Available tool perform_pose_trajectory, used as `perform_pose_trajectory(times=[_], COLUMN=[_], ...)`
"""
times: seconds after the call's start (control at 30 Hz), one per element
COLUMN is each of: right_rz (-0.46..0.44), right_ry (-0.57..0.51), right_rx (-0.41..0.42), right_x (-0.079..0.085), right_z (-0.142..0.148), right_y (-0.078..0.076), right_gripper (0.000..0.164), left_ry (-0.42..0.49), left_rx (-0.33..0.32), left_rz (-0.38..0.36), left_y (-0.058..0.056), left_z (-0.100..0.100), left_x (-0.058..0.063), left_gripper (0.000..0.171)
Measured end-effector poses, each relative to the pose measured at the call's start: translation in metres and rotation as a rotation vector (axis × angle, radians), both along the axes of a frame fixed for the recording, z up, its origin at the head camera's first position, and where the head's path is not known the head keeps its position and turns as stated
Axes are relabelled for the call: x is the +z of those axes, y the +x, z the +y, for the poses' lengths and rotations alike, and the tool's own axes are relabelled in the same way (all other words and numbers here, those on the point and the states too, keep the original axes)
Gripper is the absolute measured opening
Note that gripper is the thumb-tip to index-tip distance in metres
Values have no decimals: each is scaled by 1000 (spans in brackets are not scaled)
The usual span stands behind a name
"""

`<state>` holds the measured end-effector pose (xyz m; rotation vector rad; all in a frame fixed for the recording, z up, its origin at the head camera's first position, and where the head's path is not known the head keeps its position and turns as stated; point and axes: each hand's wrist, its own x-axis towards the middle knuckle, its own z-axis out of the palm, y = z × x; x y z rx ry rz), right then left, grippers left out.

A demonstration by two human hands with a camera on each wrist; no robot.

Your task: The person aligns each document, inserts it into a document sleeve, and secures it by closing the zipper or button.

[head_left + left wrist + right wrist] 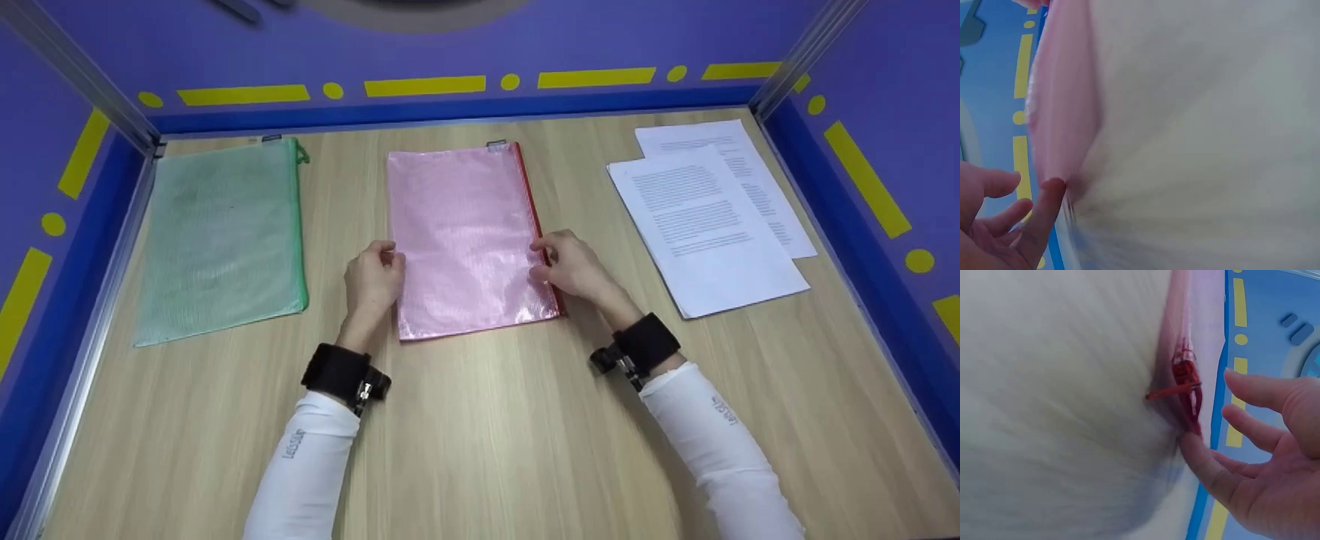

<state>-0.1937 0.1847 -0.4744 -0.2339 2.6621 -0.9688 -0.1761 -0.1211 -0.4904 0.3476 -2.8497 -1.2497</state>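
A pink translucent zip pouch (465, 217) lies flat mid-table, its red zipper edge on the right. My left hand (373, 277) is at the pouch's left edge; in the left wrist view one fingertip (1054, 183) touches that edge, the other fingers loosely bent and apart from it. At the zipper side is my right hand (576, 266). The right wrist view shows a fingertip (1189, 441) against the edge below the red zipper pull (1171, 391), the remaining fingers spread. Neither hand visibly pinches the pouch.
On the left lies a green zip pouch (225, 232). Two overlapping stacks of printed paper (712, 262) rest on the right. Blue-purple walls with yellow marks (424, 86) border the wooden table (480, 435) at the back and both sides.
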Motion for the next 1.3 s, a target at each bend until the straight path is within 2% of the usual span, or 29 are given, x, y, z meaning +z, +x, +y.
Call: perform_pose_trajectory(times=[0.17,0.23,0.33,0.43,0.53,0.63,0.77,0.9,1.3], right_rz=[23,23,11,4,-1,-6,19,56,52], right_ry=[93,125,167,183,178,168,163,172,167], right_rx=[162,227,290,310,309,304,286,278,263], right_x=[5,6,6,4,2,-1,-5,-9,-13], right_z=[1,2,5,7,7,4,-2,-10,-32], right_y=[9,13,19,24,28,30,32,32,22], right_gripper=[52,53,57,62,63,62,59,58,59], left_ry=[-188,-233,-282,-330,-412,-498,-561,-568,-515], left_rx=[-96,-166,-308,-449,-517,-529,-523,-511,-470], left_rz=[76,112,139,114,67,29,-2,-29,-106], left_y=[9,14,22,30,37,41,40,37,19], left_z=[7,12,21,32,41,46,46,39,17], left_x=[2,3,5,6,5,3,2,2,6], left_gripper=[32,31,30,36,44,49,54,57,59])
